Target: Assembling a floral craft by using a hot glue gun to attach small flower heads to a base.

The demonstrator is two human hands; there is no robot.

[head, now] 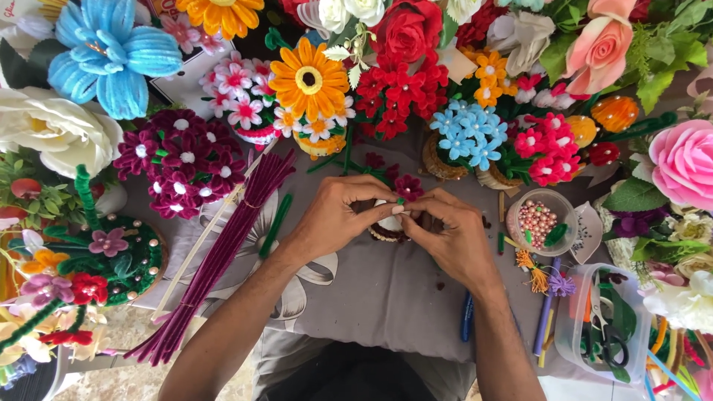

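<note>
At table centre, left hand point(338, 215) and right hand point(449, 238) pinch a small maroon flower point(408, 186) above a little basket point(386, 230). Only this one bloom stands placed; a bundle of maroon stems point(223, 252) lies unused.

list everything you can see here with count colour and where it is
small flower pot: one, pale with a dark red flower, centre, between both hands
pipe cleaner bundle: one, maroon, lying diagonally at left
green stem: one, beside the bundle
bead cup: one, clear with pinkish beads, right of the hands
clear tub: one, holding scissors, lower right
blue pen: one, below the right wrist
orange daisy: one, top centre
blue flower: one, large, top left
grey cloth: one, under the work
left hand: pinching the pot
right hand: pinching the pot
</note>
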